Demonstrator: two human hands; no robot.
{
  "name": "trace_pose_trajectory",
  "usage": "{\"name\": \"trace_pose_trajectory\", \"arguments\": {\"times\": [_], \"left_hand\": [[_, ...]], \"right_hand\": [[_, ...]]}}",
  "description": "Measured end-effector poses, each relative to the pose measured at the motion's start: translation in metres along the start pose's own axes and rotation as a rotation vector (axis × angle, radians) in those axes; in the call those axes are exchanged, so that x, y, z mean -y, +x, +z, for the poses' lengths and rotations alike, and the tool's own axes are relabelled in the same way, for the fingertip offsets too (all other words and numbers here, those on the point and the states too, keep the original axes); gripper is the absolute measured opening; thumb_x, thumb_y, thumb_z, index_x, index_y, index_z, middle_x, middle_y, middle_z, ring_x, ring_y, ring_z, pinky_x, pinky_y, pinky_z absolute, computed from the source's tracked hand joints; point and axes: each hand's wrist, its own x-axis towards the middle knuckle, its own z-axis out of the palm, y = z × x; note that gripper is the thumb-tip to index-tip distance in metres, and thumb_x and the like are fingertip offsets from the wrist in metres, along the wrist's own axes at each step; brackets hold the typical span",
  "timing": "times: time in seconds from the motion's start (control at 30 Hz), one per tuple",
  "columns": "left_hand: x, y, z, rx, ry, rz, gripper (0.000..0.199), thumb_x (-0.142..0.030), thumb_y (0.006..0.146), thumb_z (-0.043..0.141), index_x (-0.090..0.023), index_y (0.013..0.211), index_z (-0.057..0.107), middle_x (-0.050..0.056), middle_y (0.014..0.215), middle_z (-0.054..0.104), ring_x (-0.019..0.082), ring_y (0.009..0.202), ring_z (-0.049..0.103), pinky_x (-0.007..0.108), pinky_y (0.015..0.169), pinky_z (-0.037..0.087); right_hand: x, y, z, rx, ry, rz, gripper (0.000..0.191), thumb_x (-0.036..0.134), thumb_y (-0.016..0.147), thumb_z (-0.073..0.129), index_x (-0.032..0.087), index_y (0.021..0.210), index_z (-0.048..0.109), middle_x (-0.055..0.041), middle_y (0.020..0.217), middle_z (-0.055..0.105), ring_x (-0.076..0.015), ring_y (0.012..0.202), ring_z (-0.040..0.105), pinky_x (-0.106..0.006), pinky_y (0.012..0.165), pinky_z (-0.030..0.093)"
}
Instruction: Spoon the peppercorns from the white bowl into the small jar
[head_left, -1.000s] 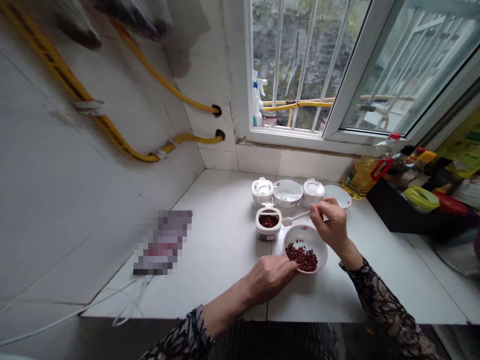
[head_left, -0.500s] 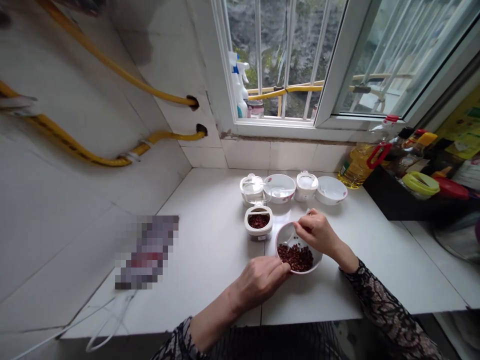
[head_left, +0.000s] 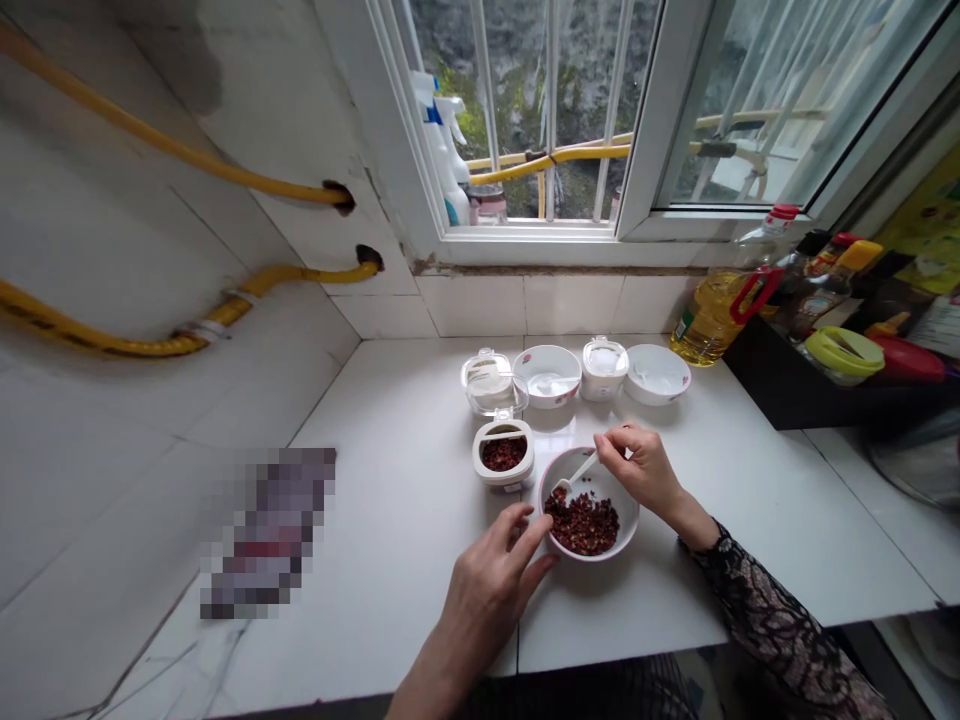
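Observation:
In my right hand (head_left: 637, 468) is a small white spoon (head_left: 582, 470), pinched by its handle between thumb and fingers. The spoon's head dips into a white bowl (head_left: 628, 520) with a pinkish rim, at the edge of a heap of dark red dried bits (head_left: 586, 526) that look like peppercorns. My left hand (head_left: 491, 570) is at the bowl's left side, fingers apart and bent, the fingertips at or just over the rim; whether they touch it I cannot tell. Just left of the bowl stands an open seasoning jar (head_left: 517, 478) with the same dark red bits inside.
Behind stand a clear-lidded jar (head_left: 487, 378), a white bowl (head_left: 547, 392), another jar (head_left: 604, 372) and a second white bowl (head_left: 658, 380). An oil bottle (head_left: 709, 315) and a black rack (head_left: 772, 385) of condiments are at right. A blurred-out item (head_left: 274, 530) lies left.
My left hand has loosened from the bowl rim and its fingers have spread. My right hand has lifted slightly off the bowl's rim, showing more spoon handle. The view has shifted a little.

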Motion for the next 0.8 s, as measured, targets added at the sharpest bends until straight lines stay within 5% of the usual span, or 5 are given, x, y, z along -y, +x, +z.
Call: {"name": "trace_pose_trajectory", "arguments": {"times": [0.27,0.8], "left_hand": [[-0.012,-0.010,0.007,-0.025,-0.076,-0.115,0.029,-0.027,0.099,0.049,-0.018,0.126,0.055,0.016,0.134,0.059,0.023,0.116,0.065,0.030,0.089,0.058],[-0.007,-0.007,0.010,-0.026,-0.096,-0.076,0.025,-0.028,0.100,0.047,-0.016,0.121,0.055,0.019,0.127,0.063,0.023,0.107,0.069,0.030,0.084,0.060]], "right_hand": [[0.004,0.000,-0.003,-0.005,0.154,0.155,0.042,0.036,0.090,0.051,0.019,0.052,0.049,0.0027,0.050,0.045,-0.0101,0.051,0.042,-0.024,0.052,0.034],[0.003,-0.002,-0.002,-0.057,0.154,0.185,0.047,0.043,0.091,0.052,0.019,0.051,0.046,0.0019,0.051,0.044,-0.0113,0.052,0.042,-0.025,0.051,0.034]]}}
